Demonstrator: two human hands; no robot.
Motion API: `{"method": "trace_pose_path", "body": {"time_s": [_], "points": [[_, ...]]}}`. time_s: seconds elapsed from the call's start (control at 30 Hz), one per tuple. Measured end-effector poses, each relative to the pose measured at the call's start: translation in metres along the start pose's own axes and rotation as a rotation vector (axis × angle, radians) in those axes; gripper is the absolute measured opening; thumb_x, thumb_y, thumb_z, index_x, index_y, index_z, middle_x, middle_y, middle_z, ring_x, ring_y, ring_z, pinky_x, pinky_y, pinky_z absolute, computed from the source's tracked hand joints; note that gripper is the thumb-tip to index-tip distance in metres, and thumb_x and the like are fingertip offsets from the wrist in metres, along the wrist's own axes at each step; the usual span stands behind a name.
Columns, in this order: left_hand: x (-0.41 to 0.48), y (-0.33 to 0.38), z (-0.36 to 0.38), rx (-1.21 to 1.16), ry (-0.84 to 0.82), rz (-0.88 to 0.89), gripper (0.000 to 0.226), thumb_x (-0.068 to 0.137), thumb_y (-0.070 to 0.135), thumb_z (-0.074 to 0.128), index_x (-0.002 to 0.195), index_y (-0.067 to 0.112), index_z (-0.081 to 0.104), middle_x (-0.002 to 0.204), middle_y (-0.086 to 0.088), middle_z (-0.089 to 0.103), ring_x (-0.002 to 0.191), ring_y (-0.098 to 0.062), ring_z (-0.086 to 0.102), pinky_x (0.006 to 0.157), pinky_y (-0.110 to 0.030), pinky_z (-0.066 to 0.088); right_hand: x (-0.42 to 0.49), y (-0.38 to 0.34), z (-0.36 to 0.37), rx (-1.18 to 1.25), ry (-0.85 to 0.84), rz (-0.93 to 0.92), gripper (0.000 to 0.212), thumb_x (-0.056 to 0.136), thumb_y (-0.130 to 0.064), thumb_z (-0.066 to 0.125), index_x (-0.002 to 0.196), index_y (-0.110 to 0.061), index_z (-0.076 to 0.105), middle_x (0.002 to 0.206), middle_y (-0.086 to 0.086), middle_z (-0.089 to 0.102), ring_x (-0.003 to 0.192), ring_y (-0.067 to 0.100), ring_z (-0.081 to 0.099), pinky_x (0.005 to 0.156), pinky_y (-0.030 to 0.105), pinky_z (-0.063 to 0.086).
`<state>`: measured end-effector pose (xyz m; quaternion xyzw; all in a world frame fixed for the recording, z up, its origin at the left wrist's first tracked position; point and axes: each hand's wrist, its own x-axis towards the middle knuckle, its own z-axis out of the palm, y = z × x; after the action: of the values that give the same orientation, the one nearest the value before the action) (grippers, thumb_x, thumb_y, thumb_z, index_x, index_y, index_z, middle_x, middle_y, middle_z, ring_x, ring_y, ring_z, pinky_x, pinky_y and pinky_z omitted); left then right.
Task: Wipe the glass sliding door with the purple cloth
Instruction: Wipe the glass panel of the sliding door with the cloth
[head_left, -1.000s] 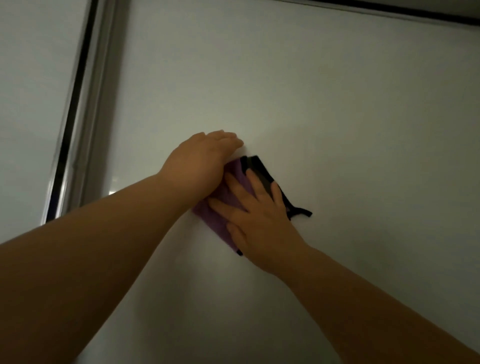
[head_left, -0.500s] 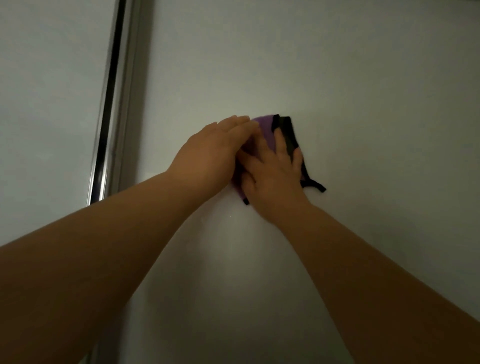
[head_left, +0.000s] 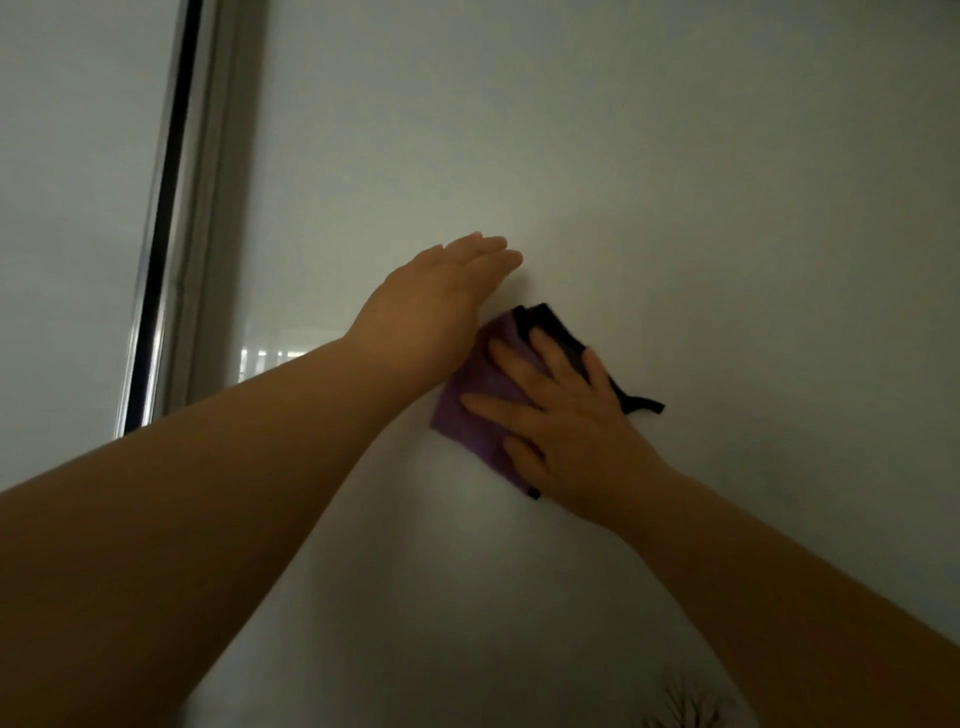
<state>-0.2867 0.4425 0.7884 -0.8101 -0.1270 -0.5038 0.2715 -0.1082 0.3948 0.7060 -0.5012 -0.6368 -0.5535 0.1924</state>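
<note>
The frosted glass sliding door (head_left: 675, 182) fills the view. A purple cloth (head_left: 478, 395) with a black edge and a black loop (head_left: 644, 405) lies flat against the glass. My right hand (head_left: 566, 431) presses on the cloth with its fingers spread, covering the cloth's right half. My left hand (head_left: 436, 306) rests flat on the glass just up and left of the cloth, fingers together and pointing right. Its heel meets the cloth's upper left edge.
The door's metal frame (head_left: 171, 208), with a dark strip, runs top to bottom at the left, and another pale pane (head_left: 67, 208) lies beyond it. A bright reflection (head_left: 270, 358) shows on the glass near my left forearm.
My right hand has slid the cloth down the glass, away from my left hand's fingertips. My left hand has stayed about where it was, now clear of the right hand.
</note>
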Motion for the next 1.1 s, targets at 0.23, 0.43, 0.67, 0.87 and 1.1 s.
{"method": "trace_pose_path", "body": {"time_s": [0.23,0.43,0.67,0.87,1.1], "points": [[0.000,0.018,0.001,-0.017,0.029,-0.074,0.053,0.087,0.023,0.024,0.139,0.023,0.034,0.148,-0.004,0.033,0.136,-0.021,0.028,0.110,-0.030,0.017,0.052,0.012,-0.015,0.026,0.042,0.340,0.051,0.093,-0.048,0.027,0.141,-0.053,0.011,0.158,-0.003,-0.004,0.142,0.033,-0.012,0.107,0.065,-0.005],[0.002,0.030,0.011,0.003,0.017,-0.144,0.059,0.087,-0.002,0.035,0.140,0.024,0.031,0.150,0.000,0.028,0.138,-0.015,0.023,0.109,-0.025,0.013,0.010,-0.020,0.001,0.016,-0.001,0.085,0.051,0.091,-0.049,0.020,0.141,-0.048,0.020,0.158,-0.001,0.008,0.143,0.036,-0.002,0.106,0.069,0.004],[0.007,0.059,0.027,0.007,-0.048,-0.128,0.064,0.085,-0.007,0.038,0.141,0.022,0.030,0.150,0.000,0.028,0.138,-0.015,0.022,0.110,-0.029,0.018,-0.056,0.029,-0.004,0.007,-0.073,-0.111,0.046,0.091,-0.043,0.040,0.136,-0.046,0.036,0.157,-0.002,0.013,0.144,0.030,0.002,0.107,0.065,0.011],[0.023,0.089,0.035,-0.009,-0.071,-0.067,0.056,0.089,0.002,0.037,0.141,0.020,0.029,0.151,-0.003,0.026,0.139,-0.018,0.020,0.112,-0.033,0.018,-0.057,0.095,-0.020,-0.029,-0.089,0.029,0.050,0.087,-0.047,0.033,0.137,-0.046,0.034,0.156,-0.001,0.018,0.143,0.032,0.009,0.105,0.068,0.014],[0.042,0.112,0.042,-0.083,0.001,-0.113,0.058,0.085,0.038,0.017,0.140,0.027,0.032,0.150,0.002,0.029,0.134,-0.018,0.031,0.108,-0.032,0.025,-0.009,0.109,-0.039,0.021,-0.032,0.366,0.054,0.094,-0.047,0.032,0.142,-0.051,0.009,0.158,-0.003,-0.005,0.142,0.032,-0.012,0.110,0.062,0.000]]}}
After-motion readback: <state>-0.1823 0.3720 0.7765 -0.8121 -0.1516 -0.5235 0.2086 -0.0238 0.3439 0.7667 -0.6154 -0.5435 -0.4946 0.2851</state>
